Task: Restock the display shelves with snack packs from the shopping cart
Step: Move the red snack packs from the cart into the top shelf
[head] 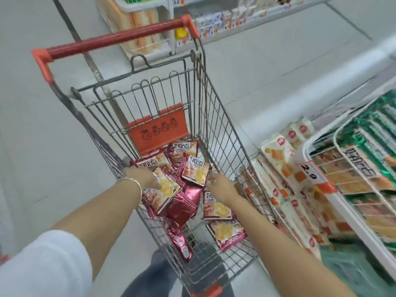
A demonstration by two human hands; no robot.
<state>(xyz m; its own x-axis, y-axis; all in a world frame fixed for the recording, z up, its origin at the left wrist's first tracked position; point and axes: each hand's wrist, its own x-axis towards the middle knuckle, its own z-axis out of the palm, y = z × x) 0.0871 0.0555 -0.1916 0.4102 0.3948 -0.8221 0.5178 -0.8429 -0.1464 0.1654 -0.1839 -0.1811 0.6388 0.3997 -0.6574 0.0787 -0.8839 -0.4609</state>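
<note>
A wire shopping cart (216,116) with a red handle (115,38) stands in front of me. Several maroon snack packs (184,209) lie piled on its floor. My left hand (142,177), a bangle on its wrist, reaches in from the left and grips the edge of one tilted snack pack (169,186). From the right, my right hand (221,186) pinches the corner of another raised pack (196,171). The display shelf (321,211) is to my right, with white wire baskets holding green-edged packs (377,133).
White and orange packs (278,155) fill the lower shelf beside the cart, under a 2.9 price tag (310,171). Across the grey tiled aisle stands another shelf (225,22) with price labels. An orange child-seat flap (158,129) hangs inside the cart.
</note>
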